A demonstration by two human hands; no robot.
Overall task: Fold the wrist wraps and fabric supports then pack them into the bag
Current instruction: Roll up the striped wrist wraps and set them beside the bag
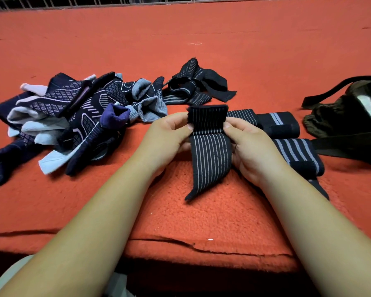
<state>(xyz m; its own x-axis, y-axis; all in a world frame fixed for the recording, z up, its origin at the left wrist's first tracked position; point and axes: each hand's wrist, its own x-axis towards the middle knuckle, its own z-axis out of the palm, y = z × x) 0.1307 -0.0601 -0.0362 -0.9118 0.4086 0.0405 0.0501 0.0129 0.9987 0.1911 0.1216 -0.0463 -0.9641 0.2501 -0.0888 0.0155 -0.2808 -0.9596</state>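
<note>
— What have the fingers got?

— From my screen, thumbs and fingers (186, 125) of both hands are pinching one black elastic wrist wrap with thin white lengthwise stripes (210, 151). The left hand (169, 136) grips its left edge and the right hand (251, 146) its right edge, with the thumbs on the near face.

— How does the wrap look?

— I see it bent across at the pinch line. The short upper part stands up between the thumbs and ends in a fuzzy black border. The long lower part hangs toward the camera and flares a little. Its bottom end curls onto the orange-red fleecy blanket (201, 221), left corner lowest.

— And where is it among the rest?

— It is in the middle of my view, held just above the blanket. Just right of the right hand lie several folded black wraps with grey-white stripes (278, 125), close together. Farther right sits a dark olive fabric bag with black straps (341, 116), with a white patch showing at its opening. Beyond the hands is a loose heap of black striped wraps (197, 86). To the left is a bigger heap of navy and pale grey patterned fabric supports (73, 116). I cannot tell how many pieces either heap holds.
</note>
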